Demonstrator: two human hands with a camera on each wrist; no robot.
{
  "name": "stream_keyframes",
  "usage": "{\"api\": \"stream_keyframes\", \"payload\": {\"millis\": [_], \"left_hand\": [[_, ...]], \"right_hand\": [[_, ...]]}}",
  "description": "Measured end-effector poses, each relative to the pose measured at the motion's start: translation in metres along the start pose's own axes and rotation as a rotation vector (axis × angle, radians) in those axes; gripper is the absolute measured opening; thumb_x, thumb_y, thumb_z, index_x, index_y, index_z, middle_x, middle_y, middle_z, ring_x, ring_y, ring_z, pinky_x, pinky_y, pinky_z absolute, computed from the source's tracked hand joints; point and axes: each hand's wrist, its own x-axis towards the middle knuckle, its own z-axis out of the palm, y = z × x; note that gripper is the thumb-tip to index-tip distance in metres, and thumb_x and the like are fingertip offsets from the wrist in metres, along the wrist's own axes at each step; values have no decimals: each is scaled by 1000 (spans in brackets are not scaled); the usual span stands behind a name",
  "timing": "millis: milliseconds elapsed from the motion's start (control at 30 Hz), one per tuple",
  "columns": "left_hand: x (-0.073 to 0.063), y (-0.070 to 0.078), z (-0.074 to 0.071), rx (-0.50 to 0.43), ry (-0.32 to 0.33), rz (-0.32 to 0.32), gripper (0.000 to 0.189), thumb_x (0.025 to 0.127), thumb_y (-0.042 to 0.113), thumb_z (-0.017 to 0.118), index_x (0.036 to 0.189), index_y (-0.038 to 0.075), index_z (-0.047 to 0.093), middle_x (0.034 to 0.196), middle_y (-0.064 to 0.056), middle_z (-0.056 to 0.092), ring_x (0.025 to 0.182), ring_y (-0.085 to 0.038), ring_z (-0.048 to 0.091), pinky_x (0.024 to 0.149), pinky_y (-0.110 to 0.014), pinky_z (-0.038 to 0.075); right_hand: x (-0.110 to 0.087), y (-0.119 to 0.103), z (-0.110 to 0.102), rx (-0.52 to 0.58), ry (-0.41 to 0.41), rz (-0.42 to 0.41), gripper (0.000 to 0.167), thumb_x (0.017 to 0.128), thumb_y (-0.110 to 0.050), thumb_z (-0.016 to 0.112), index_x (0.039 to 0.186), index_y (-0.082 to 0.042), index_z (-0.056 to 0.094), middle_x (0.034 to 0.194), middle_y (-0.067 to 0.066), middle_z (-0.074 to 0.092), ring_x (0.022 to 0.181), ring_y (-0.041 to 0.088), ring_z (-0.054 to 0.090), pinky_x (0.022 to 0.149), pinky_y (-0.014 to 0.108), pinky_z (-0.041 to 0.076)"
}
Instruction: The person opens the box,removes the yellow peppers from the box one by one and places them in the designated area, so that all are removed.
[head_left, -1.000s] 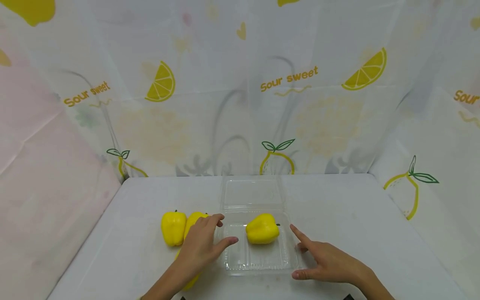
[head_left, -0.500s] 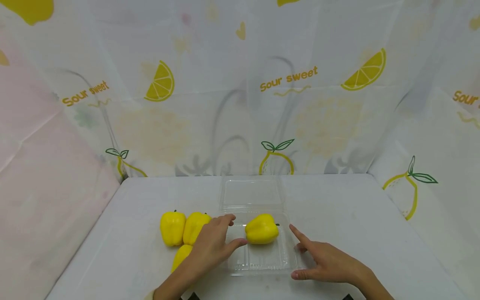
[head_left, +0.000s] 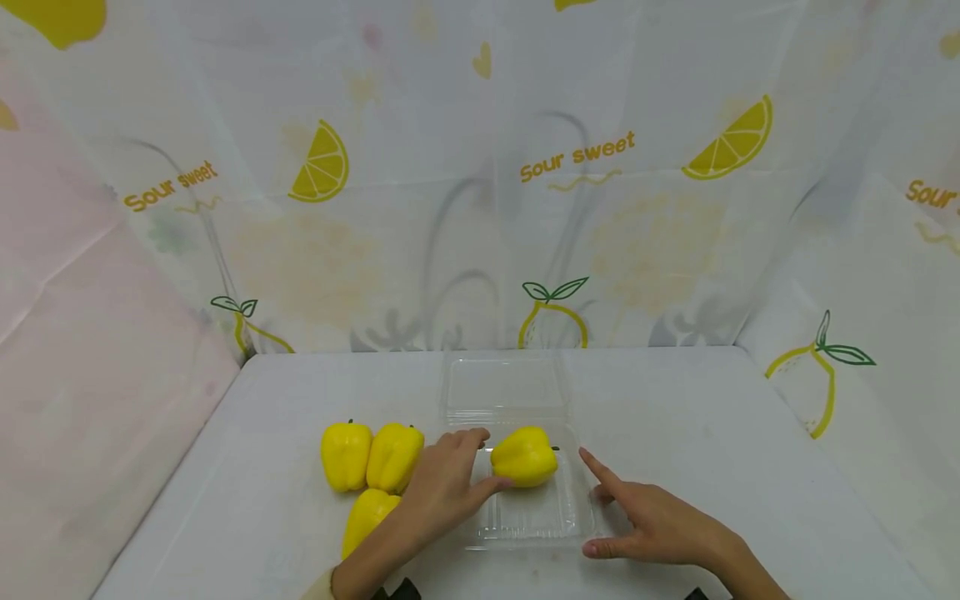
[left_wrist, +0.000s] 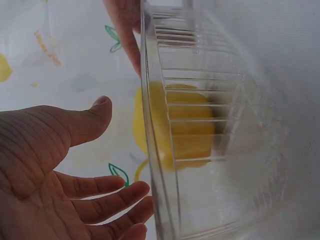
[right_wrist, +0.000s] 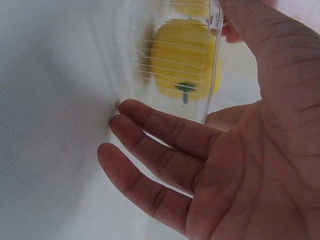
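Note:
In the head view, a yellow bell pepper (head_left: 524,457) lies on its side in a clear plastic clamshell box (head_left: 525,521), its stem pointing right. My left hand (head_left: 446,475) reaches over the box's left side, thumb and fingers spread close to the pepper; the left wrist view shows a gap between thumb (left_wrist: 90,120) and pepper (left_wrist: 175,127). Beside the box's right wall is my right hand (head_left: 660,521), its fingers extended and holding nothing. In the right wrist view its fingertips (right_wrist: 131,107) are near the white tabletop, by the box wall (right_wrist: 212,75).
Several more items share the white table (head_left: 712,417): yellow peppers stand left of the box, one at the back left (head_left: 347,457), another pepper (head_left: 394,457) beside it, and a nearer pepper (head_left: 367,518) partly behind my left forearm. The box's lid (head_left: 506,385) lies folded back toward the curtain (head_left: 450,208).
My left hand has moved right, from the loose peppers to over the box, near the pepper inside. The right hand stays beside the box.

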Motion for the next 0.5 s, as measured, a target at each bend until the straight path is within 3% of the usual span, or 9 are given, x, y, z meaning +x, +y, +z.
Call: {"api": "stream_keyframes", "payload": {"millis": [200,500], "left_hand": [[4,2,6,0,0,18,62,84,50,74,126,6,57,121,-9,64,107,-27,60,87,-45,49],[9,9,14,-38,-50,-3,63,84,43,77,128,2,56,120,-12,64,104,-28,61,87,-46,50]], "right_hand": [[0,1,0,-7,9,-15,107,83,-67,64,159,-16,8,122,-3,63,109,17,59,91,47,48],[0,1,1,-5,10,-10,107,83,-67,64,159,-17,8,122,-3,63,109,18,59,90,48,49]]}}
